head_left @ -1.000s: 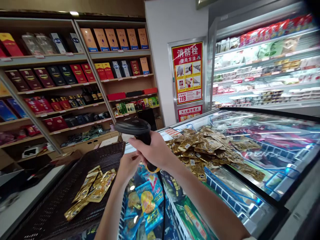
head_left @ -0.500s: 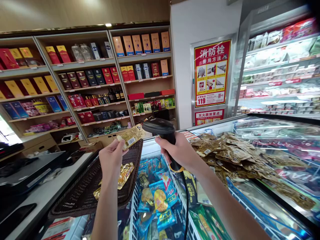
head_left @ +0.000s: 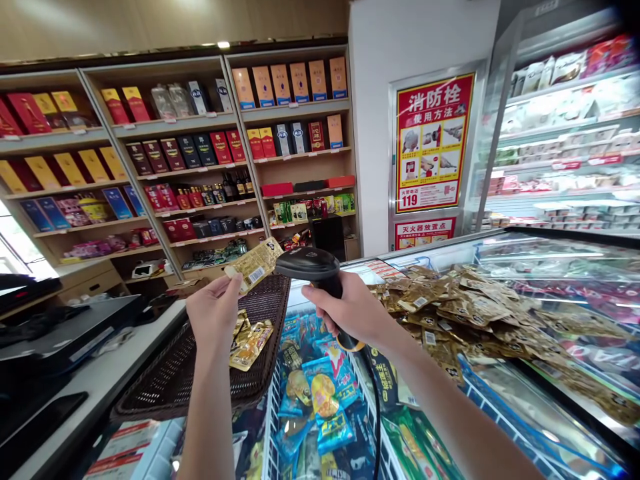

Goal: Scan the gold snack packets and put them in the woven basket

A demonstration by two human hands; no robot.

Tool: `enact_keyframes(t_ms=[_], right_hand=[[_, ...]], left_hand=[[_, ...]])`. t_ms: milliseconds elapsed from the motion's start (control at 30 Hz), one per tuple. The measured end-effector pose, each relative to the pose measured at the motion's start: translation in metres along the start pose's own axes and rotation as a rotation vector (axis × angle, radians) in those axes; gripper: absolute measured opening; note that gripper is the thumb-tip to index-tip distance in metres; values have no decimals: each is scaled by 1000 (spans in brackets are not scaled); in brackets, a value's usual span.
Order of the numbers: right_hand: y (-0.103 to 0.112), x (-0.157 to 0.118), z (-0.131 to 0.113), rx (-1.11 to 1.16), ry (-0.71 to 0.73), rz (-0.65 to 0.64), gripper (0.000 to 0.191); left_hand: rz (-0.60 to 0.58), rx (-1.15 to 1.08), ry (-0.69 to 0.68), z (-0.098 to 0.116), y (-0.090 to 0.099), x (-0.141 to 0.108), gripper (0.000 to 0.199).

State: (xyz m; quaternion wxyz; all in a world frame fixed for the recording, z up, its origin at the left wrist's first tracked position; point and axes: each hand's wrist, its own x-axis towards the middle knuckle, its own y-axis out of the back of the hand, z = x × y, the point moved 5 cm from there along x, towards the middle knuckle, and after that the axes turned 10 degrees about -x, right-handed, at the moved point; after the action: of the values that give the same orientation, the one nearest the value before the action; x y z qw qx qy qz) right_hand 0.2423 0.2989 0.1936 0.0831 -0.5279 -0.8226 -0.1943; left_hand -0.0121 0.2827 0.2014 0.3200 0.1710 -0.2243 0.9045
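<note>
From my head camera, my left hand (head_left: pixel 213 313) is pinched narrow on one gold packet (head_left: pixel 255 265), its barcode showing, while my right hand (head_left: pixel 350 310) wraps firmly round the grip of one black barcode scanner (head_left: pixel 305 267). I seem to be at the scanning step, and the code wants lining up under the scanner's nose. Below, a dark wicker basket (head_left: pixel 170 380) holds at least two more packets (head_left: pixel 249 345), and a heap of gold packets (head_left: pixel 465 310), too many to count, lies on the freezer's glass lid (head_left: pixel 550 267)
</note>
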Motion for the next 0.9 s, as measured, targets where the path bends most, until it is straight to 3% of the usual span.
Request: enact_keyframes(t_ms=[900], right_hand=[[-8,0,-1,-40,-3,-68,37]], left_hand=[[-51,9,34,1,-7,-3,35]])
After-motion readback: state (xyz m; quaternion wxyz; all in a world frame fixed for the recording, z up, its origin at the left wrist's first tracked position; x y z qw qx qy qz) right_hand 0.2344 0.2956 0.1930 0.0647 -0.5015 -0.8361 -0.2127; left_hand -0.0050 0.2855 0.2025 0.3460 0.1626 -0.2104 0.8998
